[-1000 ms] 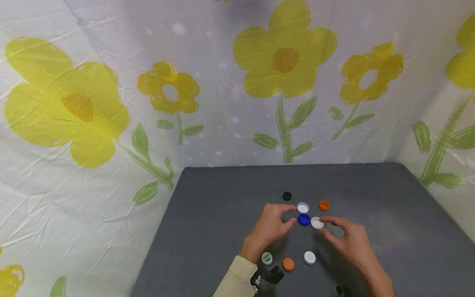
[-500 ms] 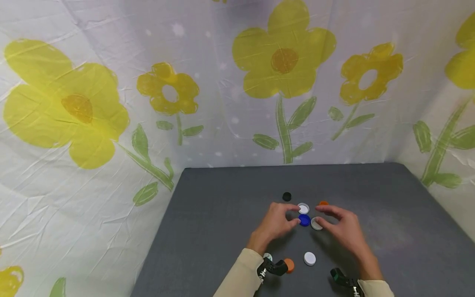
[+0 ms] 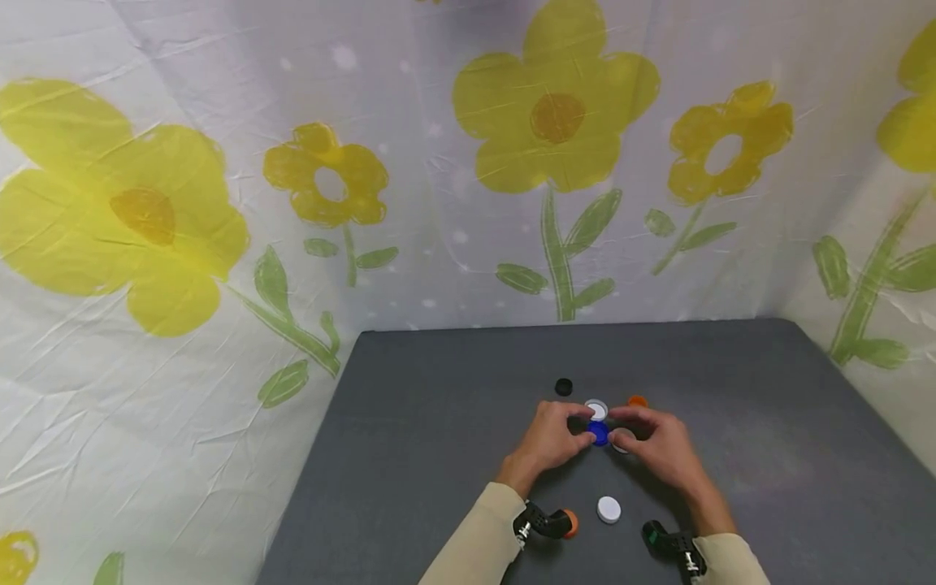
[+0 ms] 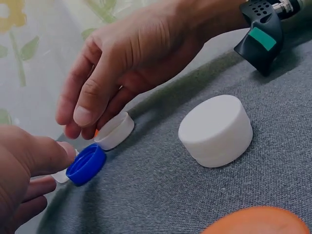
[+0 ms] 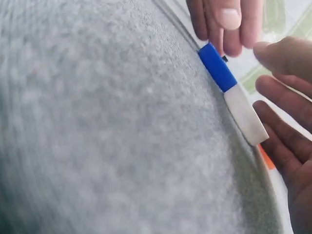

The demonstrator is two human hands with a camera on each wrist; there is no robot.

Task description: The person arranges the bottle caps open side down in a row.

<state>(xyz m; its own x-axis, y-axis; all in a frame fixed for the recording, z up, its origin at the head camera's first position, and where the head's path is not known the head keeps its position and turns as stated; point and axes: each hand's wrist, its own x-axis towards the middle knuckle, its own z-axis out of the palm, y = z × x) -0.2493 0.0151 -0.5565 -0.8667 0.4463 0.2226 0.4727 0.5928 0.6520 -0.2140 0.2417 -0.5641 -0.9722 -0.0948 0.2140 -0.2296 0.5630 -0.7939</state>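
Several plastic bottle caps lie on a dark grey table. My left hand (image 3: 548, 439) is over the left side of the blue cap (image 3: 599, 434), thumb close to its rim, index finger by the white cap (image 3: 597, 408) behind. From the other side my right hand (image 3: 664, 448) hovers with parted thumb and fingers, partly hiding a second white cap (image 4: 115, 132). In the right wrist view the blue cap and that second white cap touch, edge to edge. Neither hand pinches a cap; whether fingertips touch any is hard to tell.
A black cap (image 3: 564, 387) lies behind the group, an orange cap (image 3: 638, 400) behind the right hand. Closer to me are a white cap (image 3: 608, 509) and an orange cap (image 3: 572, 524), the latter half covered by the left wrist camera (image 3: 544, 522). Flowered cloth hangs behind.
My right hand has moved left, over the second white cap and toward the blue one. The left hand has shifted slightly right; its forearm now hides the green-and-white cap. The caps appear unmoved.
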